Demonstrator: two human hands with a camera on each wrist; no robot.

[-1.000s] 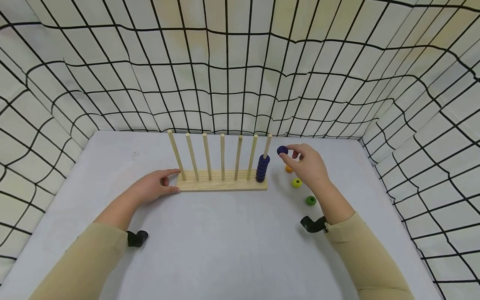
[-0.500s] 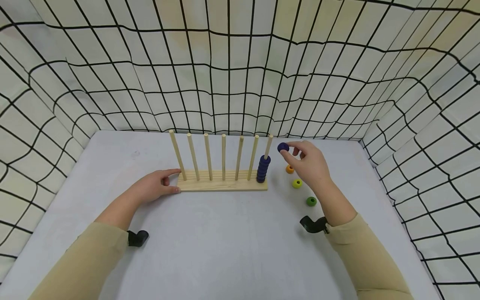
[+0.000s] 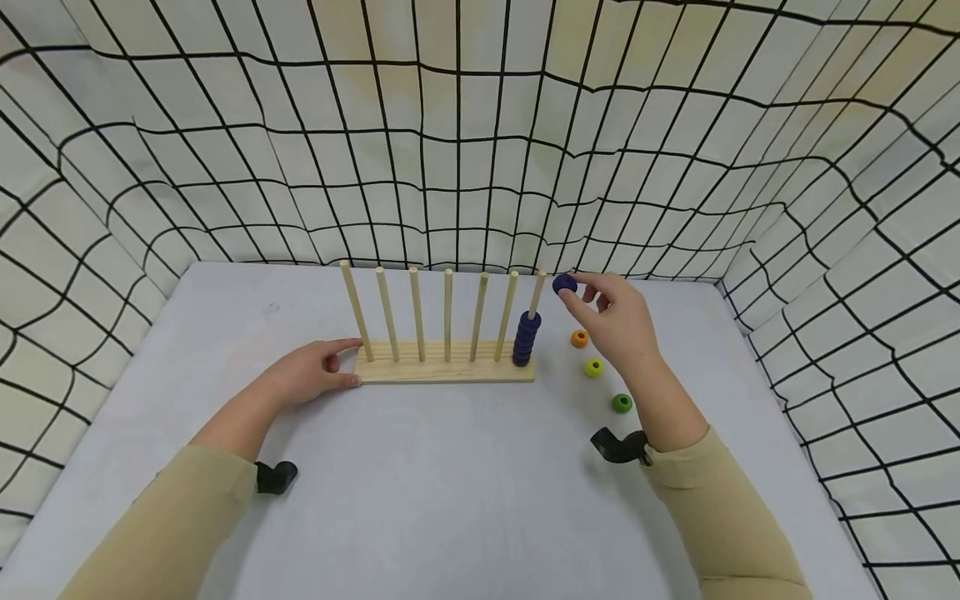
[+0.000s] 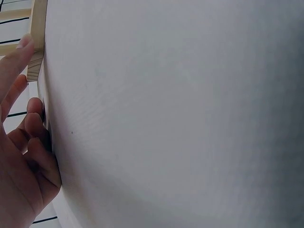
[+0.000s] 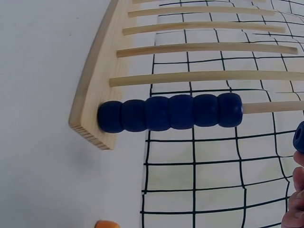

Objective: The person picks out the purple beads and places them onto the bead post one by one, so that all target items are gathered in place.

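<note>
A wooden stand (image 3: 442, 373) with a row of upright pegs sits on the white table. My left hand (image 3: 307, 372) holds its left end, thumb at the front corner and index finger at the back; the other fingers curl beside it in the left wrist view. Dark blue beads (image 5: 168, 113) fill the lower part of the rightmost peg (image 3: 537, 293), whose upper part is bare. Between thumb and fingertips, my right hand (image 3: 621, 323) pinches another dark blue bead (image 3: 565, 285), just right of that peg's top. The bead's hole (image 5: 298, 135) shows in the right wrist view.
An orange bead (image 3: 579, 338), a yellow-green bead (image 3: 593, 367) and a green bead (image 3: 622, 403) lie on the table (image 3: 450, 500) right of the stand, below the right hand and forearm. Black netting (image 3: 457, 139) over pale walls encloses the table's back and sides.
My right hand has risen a little with the blue bead, bringing it near the height of the peg's top. More of the orange bead shows. The left hand and stand keep their places.
</note>
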